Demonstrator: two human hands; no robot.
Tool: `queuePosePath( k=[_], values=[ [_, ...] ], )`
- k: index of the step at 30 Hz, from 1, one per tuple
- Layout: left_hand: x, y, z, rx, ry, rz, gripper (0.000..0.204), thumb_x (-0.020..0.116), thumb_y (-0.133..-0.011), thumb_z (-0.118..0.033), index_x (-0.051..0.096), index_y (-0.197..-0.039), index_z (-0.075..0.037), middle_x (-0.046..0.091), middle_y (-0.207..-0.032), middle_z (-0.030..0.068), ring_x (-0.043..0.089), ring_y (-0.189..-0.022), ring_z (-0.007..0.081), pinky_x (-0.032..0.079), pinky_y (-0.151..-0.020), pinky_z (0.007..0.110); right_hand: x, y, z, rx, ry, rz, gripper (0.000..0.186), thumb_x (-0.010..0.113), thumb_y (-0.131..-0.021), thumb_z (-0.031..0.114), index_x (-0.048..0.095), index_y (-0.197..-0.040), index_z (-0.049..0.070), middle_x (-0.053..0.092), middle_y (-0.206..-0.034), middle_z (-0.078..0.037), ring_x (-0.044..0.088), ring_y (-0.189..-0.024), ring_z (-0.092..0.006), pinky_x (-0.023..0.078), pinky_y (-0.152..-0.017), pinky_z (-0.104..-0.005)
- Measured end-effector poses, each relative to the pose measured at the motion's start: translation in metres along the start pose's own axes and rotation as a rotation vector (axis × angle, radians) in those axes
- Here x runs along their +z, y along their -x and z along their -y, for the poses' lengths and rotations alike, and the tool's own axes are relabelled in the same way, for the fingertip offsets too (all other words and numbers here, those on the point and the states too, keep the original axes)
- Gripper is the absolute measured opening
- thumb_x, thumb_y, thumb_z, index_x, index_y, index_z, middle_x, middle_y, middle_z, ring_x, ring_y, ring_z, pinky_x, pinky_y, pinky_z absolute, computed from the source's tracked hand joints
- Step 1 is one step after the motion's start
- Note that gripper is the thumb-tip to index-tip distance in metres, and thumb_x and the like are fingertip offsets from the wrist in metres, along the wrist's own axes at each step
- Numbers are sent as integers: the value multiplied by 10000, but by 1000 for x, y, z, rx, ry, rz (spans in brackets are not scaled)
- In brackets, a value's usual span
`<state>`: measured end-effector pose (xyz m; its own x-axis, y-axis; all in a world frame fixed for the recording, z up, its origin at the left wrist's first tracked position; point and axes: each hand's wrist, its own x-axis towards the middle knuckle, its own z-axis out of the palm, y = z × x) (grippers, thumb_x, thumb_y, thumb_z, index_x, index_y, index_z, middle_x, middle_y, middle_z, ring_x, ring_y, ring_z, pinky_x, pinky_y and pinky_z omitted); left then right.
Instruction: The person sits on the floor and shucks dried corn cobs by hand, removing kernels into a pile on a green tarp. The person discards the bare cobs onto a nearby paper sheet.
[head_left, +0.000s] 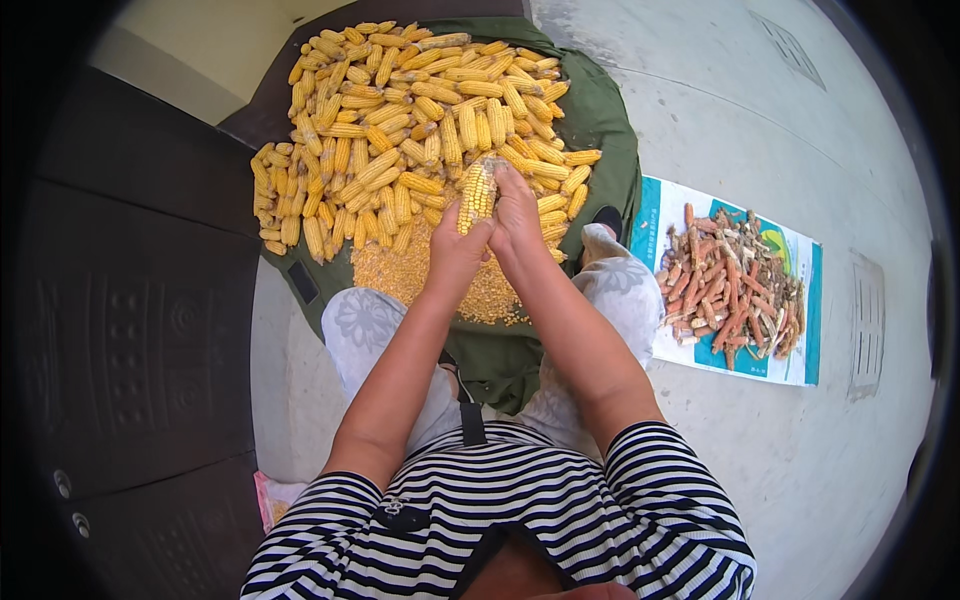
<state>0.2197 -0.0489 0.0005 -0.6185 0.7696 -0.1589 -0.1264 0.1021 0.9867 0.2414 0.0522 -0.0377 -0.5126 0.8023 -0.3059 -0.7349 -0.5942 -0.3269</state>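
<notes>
Head view, only one: both hands meet on a single corn cob (477, 192), held upright just above the near edge of the big cob pile (400, 130); left hand (455, 255) wrapped around the cob's lower end, fingers closed on it; right hand (515, 215) clamped on the cob's right side and top, thumb over the kernels; cob yellow, kernels mostly on, tip pale; pile is the landmark: it lies on a dark green cloth (605, 130) spread over the concrete floor (800, 420); directly on the near side of the pile, under the hands, a flat heap of loose kernels (400, 275) on the same cloth; cloth runs on toward the person, between the knees; knees in light patterned trousers (365, 325) either side of the kernel heap; right of the pile, well apart, a white and teal sack (805, 262) laid flat, carrying stripped reddish cobs (735, 285); left of the pile, a dark panelled door (140, 330); nearest the camera, a black-and-white striped shirt (480, 520).
</notes>
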Motion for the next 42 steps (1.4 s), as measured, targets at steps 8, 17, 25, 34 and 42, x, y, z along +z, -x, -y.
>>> queuePosePath(
  k=[8,17,25,34,42],
  values=[
    [4,0,-9,-54,40,-6,361,626,-877,-173,556,-1214,-65,597,-848,-22,488,-574,32,371,-449,169,9,5,11,-33,62,65,456,533,-939,52,429,-1370,-54,587,-1194,-172,612,-984,-235,535,-846,-360],
    [9,-6,-12,-37,33,4,342,608,-885,-137,557,-1216,-66,588,-825,-27,483,-578,29,373,-453,172,16,10,20,-37,80,99,472,432,-917,-24,401,-1386,-62,573,-1219,-180,602,-1046,-238,519,-904,-363],
    [11,-4,-12,-55,17,-10,393,602,-892,-147,532,-1272,-70,589,-859,-21,484,-601,29,381,-464,174,14,4,19,-19,107,35,440,438,-928,-14,430,-1366,-60,602,-1158,-173,629,-970,-240,543,-856,-370],
    [11,-2,-17,-75,38,11,429,604,-892,-159,521,-1303,-68,597,-901,-7,485,-611,35,396,-472,173,17,4,23,-24,4,38,501,409,-863,-23,428,-1359,-92,569,-1166,-203,602,-945,-251,549,-780,-372],
    [10,-2,-13,-64,14,8,404,611,-887,-156,533,-1274,-66,593,-894,-23,489,-617,24,400,-475,173,18,8,27,4,-96,8,504,396,-862,-10,426,-1357,-98,576,-1155,-194,603,-948,-243,544,-773,-352]
  ],
)
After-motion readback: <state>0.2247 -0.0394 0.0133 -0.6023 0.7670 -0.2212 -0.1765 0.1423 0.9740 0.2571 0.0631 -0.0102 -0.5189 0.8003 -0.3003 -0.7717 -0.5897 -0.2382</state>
